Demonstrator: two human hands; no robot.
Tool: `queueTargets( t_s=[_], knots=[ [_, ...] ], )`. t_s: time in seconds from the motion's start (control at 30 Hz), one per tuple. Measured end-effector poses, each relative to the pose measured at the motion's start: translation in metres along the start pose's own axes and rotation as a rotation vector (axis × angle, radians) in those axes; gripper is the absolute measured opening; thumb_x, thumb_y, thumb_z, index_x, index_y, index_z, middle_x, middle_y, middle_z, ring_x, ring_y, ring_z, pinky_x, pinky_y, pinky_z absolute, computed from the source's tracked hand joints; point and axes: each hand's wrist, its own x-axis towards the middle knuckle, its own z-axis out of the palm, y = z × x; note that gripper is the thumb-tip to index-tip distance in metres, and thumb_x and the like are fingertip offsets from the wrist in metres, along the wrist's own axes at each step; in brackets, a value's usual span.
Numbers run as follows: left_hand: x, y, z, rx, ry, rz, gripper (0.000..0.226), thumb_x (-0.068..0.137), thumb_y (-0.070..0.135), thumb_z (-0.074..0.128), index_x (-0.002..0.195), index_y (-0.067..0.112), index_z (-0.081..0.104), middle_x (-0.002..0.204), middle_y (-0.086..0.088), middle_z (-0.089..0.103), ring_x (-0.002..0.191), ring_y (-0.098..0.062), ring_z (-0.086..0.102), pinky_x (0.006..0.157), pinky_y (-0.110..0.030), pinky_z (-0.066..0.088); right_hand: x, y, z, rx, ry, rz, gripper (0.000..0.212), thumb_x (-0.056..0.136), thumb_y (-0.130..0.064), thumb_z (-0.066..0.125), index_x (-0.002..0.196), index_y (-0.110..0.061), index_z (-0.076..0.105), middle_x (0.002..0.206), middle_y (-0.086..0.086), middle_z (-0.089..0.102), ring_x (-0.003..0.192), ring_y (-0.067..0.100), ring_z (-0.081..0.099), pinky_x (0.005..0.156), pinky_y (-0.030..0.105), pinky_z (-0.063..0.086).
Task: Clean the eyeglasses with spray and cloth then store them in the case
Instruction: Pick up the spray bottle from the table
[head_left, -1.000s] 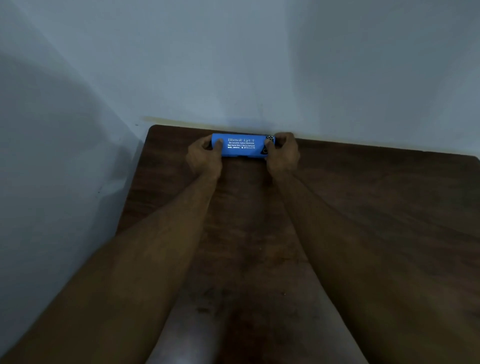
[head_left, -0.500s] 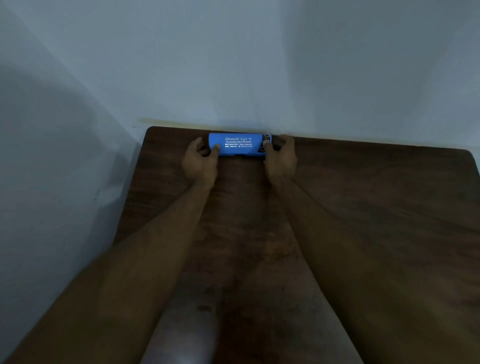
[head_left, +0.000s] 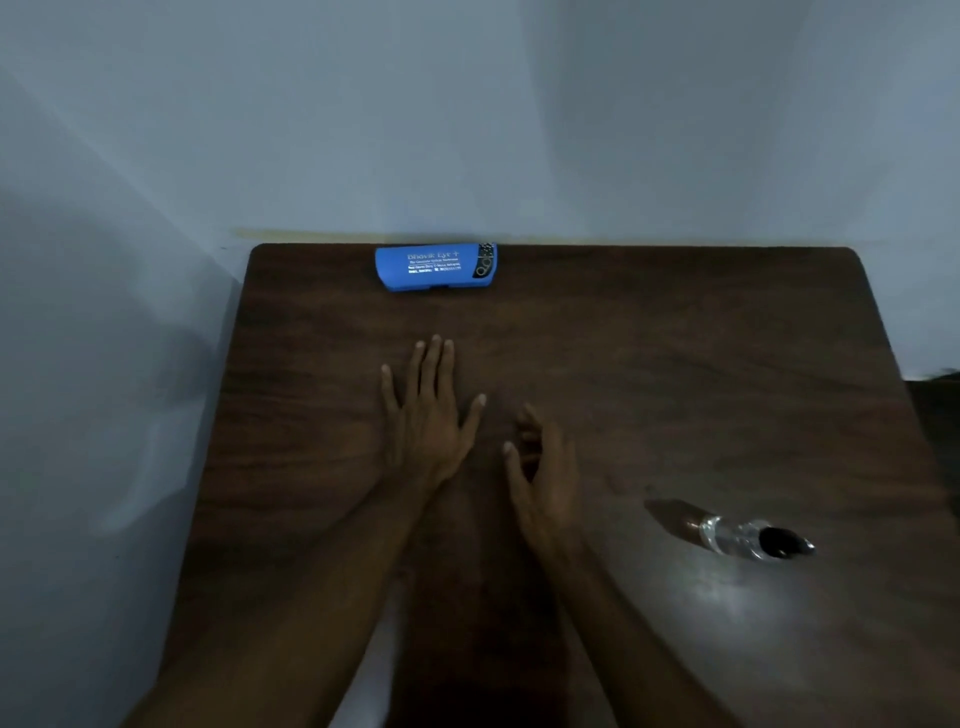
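Head | blue case (head_left: 435, 266) long axis left-right along wall (head_left: 467, 130) | left grip (head_left: 426, 415) spread | right grip (head_left: 540, 467) loosely curled

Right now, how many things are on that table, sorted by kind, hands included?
Blue eyeglass case: 1
Spray bottle, lying on its side: 1
Bare hands: 2, left hand and right hand, both holding nothing
Total: 4
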Motion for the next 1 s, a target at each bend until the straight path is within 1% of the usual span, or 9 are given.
queueTargets(
  t_s=[0.13,0.2,0.3,0.4,0.5,0.67,0.8,0.93,1.0],
  knots=[
    [0.000,-0.001,0.004,0.075,-0.036,0.028,0.082,0.102,0.067,0.030,0.166,0.017,0.023,0.175,-0.007,0.023,0.164,-0.025,0.016,0.126,-0.069,0.012,-0.040,0.020,-0.031,-0.128,-0.005,0.035,0.042,0.101,-0.027,0.064,0.140,-0.016,0.057,0.133,0.004,0.060,0.120,0.021,0.056,0.104,0.044,0.051],
    [-0.001,0.000,0.004,0.094,-0.044,0.026,0.083,0.102,0.068,0.030,0.166,0.017,0.024,0.175,-0.007,0.023,0.163,-0.026,0.017,0.126,-0.070,0.013,-0.057,0.029,-0.047,-0.176,-0.002,0.060,0.040,0.101,-0.026,0.066,0.138,-0.015,0.059,0.135,0.005,0.061,0.125,0.022,0.054,0.109,0.043,0.047],
    [0.000,0.002,0.002,0.101,-0.065,0.015,0.083,0.101,0.068,0.031,0.165,0.016,0.025,0.175,-0.008,0.024,0.163,-0.027,0.017,0.125,-0.071,0.013,-0.081,0.046,-0.071,-0.239,0.025,0.135,0.036,0.101,-0.028,0.065,0.134,-0.015,0.062,0.133,0.004,0.063,0.128,0.021,0.054,0.109,0.041,0.047],
    [0.000,0.003,0.001,0.108,-0.090,0.013,0.085,0.101,0.070,0.027,0.166,0.016,0.023,0.175,-0.009,0.022,0.163,-0.028,0.015,0.125,-0.071,0.013,-0.101,0.064,-0.096,-0.256,0.161,0.225,0.031,0.099,-0.031,0.066,0.129,-0.023,0.062,0.129,-0.004,0.063,0.122,0.010,0.050,0.104,0.039,0.050],
    [0.002,0.003,0.000,0.113,-0.107,0.007,0.086,0.101,0.072,0.023,0.167,0.016,0.020,0.176,-0.008,0.019,0.164,-0.028,0.012,0.126,-0.070,0.010,-0.111,0.082,-0.115,-0.298,0.305,0.323,0.029,0.096,-0.035,0.067,0.123,-0.029,0.059,0.124,-0.009,0.060,0.120,0.008,0.047,0.100,0.042,0.052],
    [0.004,0.004,0.002,0.092,-0.085,0.014,0.085,0.102,0.072,0.024,0.166,0.016,0.022,0.175,-0.009,0.021,0.163,-0.028,0.014,0.126,-0.070,0.009,-0.112,0.093,-0.132,-0.136,0.485,0.452,0.049,0.089,-0.048,0.072,0.131,-0.036,0.050,0.123,-0.019,0.048,0.113,0.010,0.055,0.090,0.030,0.052],
    [0.004,0.004,0.003,0.098,-0.063,0.022,0.085,0.102,0.072,0.024,0.166,0.015,0.023,0.175,-0.010,0.023,0.163,-0.029,0.015,0.126,-0.070,0.010,-0.096,0.092,-0.140,-0.055,0.552,0.482,0.069,0.082,-0.049,0.078,0.141,-0.035,0.043,0.136,-0.014,0.045,0.110,0.009,0.061,0.086,0.027,0.054],
    [0.005,0.005,0.003,0.095,-0.069,0.022,0.086,0.102,0.072,0.023,0.166,0.015,0.023,0.175,-0.009,0.022,0.163,-0.028,0.014,0.127,-0.069,0.009,-0.083,0.090,-0.141,-0.078,0.568,0.443,0.062,0.082,-0.057,0.075,0.131,-0.034,0.048,0.127,-0.012,0.054,0.112,0.007,0.057,0.088,0.028,0.050],
    [0.004,0.005,0.003,0.095,-0.069,0.015,0.086,0.102,0.072,0.023,0.166,0.016,0.022,0.176,-0.009,0.021,0.163,-0.028,0.013,0.127,-0.069,0.008,-0.077,0.088,-0.142,-0.065,0.574,0.430,0.050,0.085,-0.059,0.071,0.124,-0.037,0.049,0.119,-0.013,0.056,0.103,-0.001,0.055,0.083,0.022,0.048]
  ],
)
